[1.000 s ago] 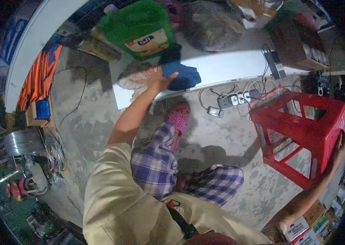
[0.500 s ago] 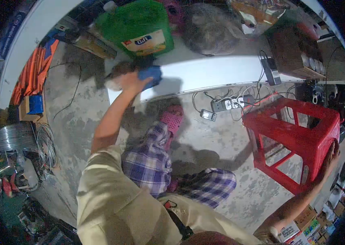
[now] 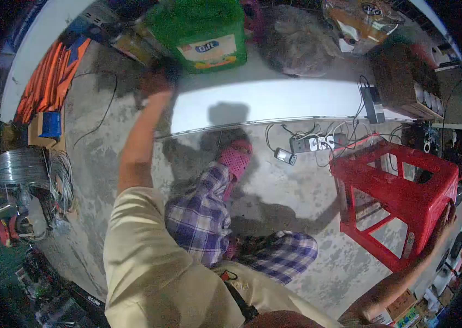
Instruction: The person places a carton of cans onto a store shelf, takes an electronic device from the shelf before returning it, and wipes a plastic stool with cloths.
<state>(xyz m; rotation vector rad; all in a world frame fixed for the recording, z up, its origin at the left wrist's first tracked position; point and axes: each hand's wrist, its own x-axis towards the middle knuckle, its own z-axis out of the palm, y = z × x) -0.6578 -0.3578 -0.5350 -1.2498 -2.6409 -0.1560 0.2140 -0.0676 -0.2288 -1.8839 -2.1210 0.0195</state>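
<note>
My left hand (image 3: 156,82) reaches forward to the left end of a white shelf panel (image 3: 275,101). It is in deep shadow and blurred, at the lower left of a green plastic jug (image 3: 209,41) labelled "Gift". A dark bundle (image 3: 168,68) shows at its fingers; it appears to be the blue cloth the hand held in the earlier frame. At the right, my right hand (image 3: 446,220) lies against the side of a red plastic stool (image 3: 400,180), fingers stretched along its surface.
A power strip (image 3: 318,143) with tangled cords and a small device (image 3: 285,156) lie on the concrete floor. A black adapter (image 3: 373,104) rests on the panel. A cardboard box (image 3: 406,82) and bagged goods (image 3: 296,46) stand behind. Wire coils (image 3: 20,169) sit left.
My left hand has moved left and forward from the panel's surface to its shadowed left end; the blue cloth no longer shows clearly. The view has shifted slightly. My right hand stays on the stool.
</note>
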